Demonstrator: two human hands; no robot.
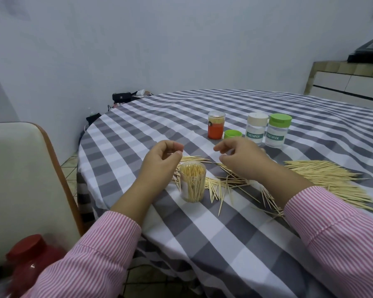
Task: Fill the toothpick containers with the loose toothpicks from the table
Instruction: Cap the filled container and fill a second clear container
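Note:
A clear open container (192,182) stands upright on the checked tablecloth (205,237), packed with toothpicks. My left hand (159,163) hovers just left of and above its mouth, fingers loosely curled towards the thumb, with nothing visible in them. My right hand (242,157) hangs to the right of the container over scattered loose toothpicks (224,186), fingers loosely bent and holding nothing I can see. A larger heap of toothpicks (325,176) lies further right, partly under my right forearm.
Behind the hands stand an orange-labelled container (216,125), a loose green lid (233,134), a white-capped toothpick jar (257,130) and a green-capped one (278,131). A chair (19,179) is at the left, with a red-lidded jar (28,261) below it.

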